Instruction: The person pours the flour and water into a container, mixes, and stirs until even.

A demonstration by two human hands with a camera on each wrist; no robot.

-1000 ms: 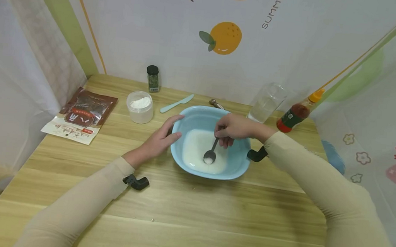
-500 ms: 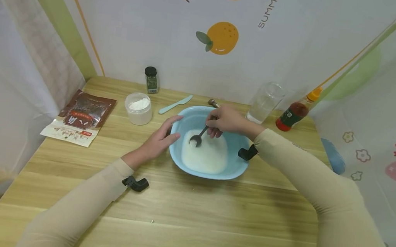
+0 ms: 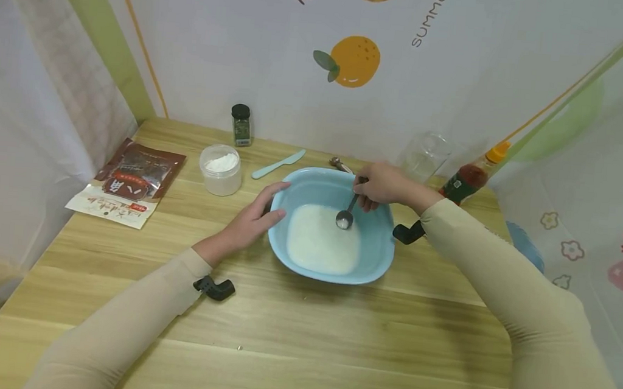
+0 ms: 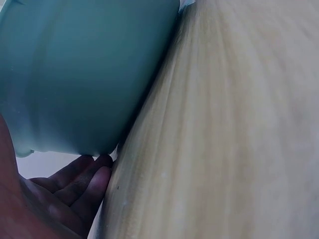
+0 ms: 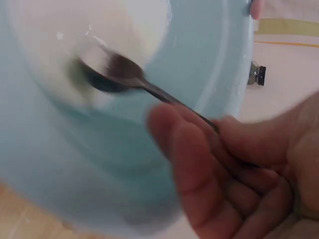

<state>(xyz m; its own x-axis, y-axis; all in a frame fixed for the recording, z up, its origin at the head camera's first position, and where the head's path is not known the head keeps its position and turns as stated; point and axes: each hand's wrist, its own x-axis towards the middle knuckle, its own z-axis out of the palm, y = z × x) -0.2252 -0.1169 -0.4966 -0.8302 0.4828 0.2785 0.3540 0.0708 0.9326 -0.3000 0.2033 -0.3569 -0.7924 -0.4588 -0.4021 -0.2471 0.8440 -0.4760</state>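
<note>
A light blue bowl holding milky white liquid stands on the wooden table. My left hand holds its left side, thumb and index finger at the rim; in the left wrist view the other fingers touch the outer wall low down. My right hand pinches the handle of a dark metal spoon over the bowl's right back part. Some white liquid lies in the spoon's bowl. The right wrist view shows the spoon blurred, near the liquid's surface.
Behind the bowl lie a pale blue plastic knife and a small metal utensil. A tub of white powder, a spice jar and a brown packet are leftward. A glass and red sauce bottle stand right.
The right hand has swept the spoon from the liquid's middle to its left back part, then right to the right back part. The left hand stays at the bowl's side.
</note>
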